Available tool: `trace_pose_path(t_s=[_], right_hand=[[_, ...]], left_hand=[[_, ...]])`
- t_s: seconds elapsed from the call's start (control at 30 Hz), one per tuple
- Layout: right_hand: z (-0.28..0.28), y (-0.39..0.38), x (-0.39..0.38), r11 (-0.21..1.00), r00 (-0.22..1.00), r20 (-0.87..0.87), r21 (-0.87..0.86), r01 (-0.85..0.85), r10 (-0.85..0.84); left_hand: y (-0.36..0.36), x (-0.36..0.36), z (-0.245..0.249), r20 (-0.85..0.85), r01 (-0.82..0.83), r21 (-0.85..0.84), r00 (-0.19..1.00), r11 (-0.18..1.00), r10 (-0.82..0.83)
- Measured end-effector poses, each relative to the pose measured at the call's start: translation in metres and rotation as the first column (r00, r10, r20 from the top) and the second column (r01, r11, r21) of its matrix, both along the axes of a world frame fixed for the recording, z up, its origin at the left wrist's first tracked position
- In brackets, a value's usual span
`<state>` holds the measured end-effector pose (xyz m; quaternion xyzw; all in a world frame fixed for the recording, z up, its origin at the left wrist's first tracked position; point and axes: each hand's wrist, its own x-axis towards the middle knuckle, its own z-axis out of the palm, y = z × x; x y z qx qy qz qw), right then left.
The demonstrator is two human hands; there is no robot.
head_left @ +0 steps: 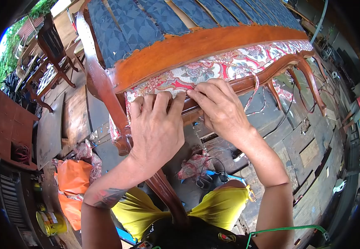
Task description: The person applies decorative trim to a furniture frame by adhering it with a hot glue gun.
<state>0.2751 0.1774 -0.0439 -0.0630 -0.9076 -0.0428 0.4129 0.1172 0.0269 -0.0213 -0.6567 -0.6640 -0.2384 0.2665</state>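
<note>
A wooden furniture frame lies across the view, with blue patterned fabric strips over its upper part. Red and white floral fabric runs along the band below the orange-brown wood. My left hand presses its curled fingertips on the fabric's lower edge, near the frame's left corner. Beside it, my right hand pinches at the same edge, thumb and fingers together. What lies between the fingertips is hidden. A loose floral cord hangs from the fabric to the right of my right hand.
Floral fabric scraps lie on the floor between my knees. An orange bag and a yellow can are at the lower left. A wooden chair stands at the upper left. Dark cables trail over the wooden floor.
</note>
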Motion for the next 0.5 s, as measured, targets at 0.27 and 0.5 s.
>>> trace_pose_path(t_s=[0.27, 0.5], right_hand=[[0.007, -0.008, -0.001, 1.0, 0.999, 0.036, 0.01, 0.004, -0.004], [0.012, -0.016, 0.0, 0.988, 0.999, 0.047, -0.156, 0.02, -0.013]], left_hand=[[0.002, 0.0, -0.005, -0.048, -0.007, 0.016, 0.999, 1.0, 0.008], [0.002, 0.0, -0.006, -0.04, -0.009, 0.019, 0.999, 1.0, 0.01]])
